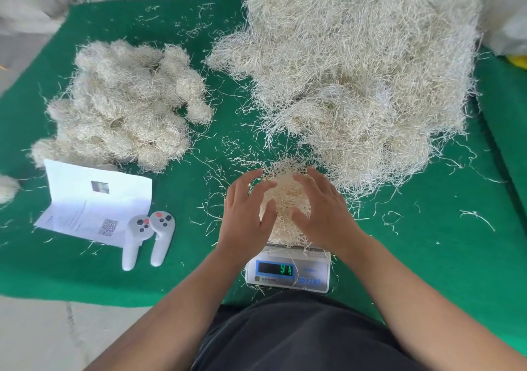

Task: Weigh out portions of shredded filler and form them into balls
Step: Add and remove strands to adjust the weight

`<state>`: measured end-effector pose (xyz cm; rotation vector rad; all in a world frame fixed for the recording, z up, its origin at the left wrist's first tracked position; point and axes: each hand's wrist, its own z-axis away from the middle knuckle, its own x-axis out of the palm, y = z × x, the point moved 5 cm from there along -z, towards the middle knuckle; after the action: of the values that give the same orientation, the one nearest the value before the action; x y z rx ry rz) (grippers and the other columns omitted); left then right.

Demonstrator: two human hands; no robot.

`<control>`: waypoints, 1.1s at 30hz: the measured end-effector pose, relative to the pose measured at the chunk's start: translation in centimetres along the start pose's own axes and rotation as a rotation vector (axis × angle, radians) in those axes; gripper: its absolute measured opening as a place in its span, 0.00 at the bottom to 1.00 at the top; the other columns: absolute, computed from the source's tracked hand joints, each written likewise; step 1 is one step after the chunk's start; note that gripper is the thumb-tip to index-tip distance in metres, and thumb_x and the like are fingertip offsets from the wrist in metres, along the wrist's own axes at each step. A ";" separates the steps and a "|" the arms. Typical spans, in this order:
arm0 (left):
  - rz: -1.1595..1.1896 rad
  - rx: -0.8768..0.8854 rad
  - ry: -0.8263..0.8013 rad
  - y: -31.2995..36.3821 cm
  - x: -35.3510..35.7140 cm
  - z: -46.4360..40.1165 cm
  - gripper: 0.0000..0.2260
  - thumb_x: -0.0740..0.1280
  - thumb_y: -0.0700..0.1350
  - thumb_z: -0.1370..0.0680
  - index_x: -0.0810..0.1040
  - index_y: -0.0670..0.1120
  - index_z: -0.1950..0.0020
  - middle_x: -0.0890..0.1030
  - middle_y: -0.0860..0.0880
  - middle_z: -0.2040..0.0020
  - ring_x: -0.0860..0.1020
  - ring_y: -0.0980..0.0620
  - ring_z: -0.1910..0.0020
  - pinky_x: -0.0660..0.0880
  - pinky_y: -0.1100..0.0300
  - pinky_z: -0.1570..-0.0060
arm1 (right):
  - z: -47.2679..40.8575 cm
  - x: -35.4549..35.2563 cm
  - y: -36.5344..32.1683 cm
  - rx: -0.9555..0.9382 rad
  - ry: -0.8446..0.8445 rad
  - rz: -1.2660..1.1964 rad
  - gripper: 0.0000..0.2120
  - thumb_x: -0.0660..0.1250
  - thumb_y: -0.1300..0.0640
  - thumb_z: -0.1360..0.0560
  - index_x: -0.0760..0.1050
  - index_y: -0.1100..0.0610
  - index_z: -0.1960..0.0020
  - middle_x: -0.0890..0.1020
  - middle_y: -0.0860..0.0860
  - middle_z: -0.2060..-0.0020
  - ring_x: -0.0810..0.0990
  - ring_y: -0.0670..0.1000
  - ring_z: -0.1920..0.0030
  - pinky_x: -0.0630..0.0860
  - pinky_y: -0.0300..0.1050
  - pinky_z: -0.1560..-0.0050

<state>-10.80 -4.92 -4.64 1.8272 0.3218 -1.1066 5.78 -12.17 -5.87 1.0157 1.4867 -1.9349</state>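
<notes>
Bare forearms, no sleeves or rings — dark grey garment [299, 336] over the lap.

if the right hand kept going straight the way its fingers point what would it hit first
Probably the pale shredded filler portion on the white digital scale; the right hand points up-left at it, though depth is unclear.

Left hand [245, 213] and right hand [322, 211] spread open, palms down

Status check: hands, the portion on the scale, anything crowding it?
Left hand and right hand open, flanking the portion on the scale. Display lit. Big loose pile crowds its far right.
</notes>
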 end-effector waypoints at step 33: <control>0.299 -0.107 -0.259 9.1 5.7 -15.7 0.15 0.73 0.51 0.22 0.79 0.54 0.36 0.79 0.56 0.43 0.80 0.56 0.46 0.79 0.58 0.45 | -4.8 -11.0 4.7 0.133 0.372 -0.827 0.17 0.71 0.57 0.19 0.72 0.44 0.34 0.81 0.44 0.44 0.81 0.47 0.45 0.77 0.42 0.48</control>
<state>6.68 1.96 -1.52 1.5558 -0.0440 -1.0758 17.21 -9.52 -0.51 0.9276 2.2728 -2.5113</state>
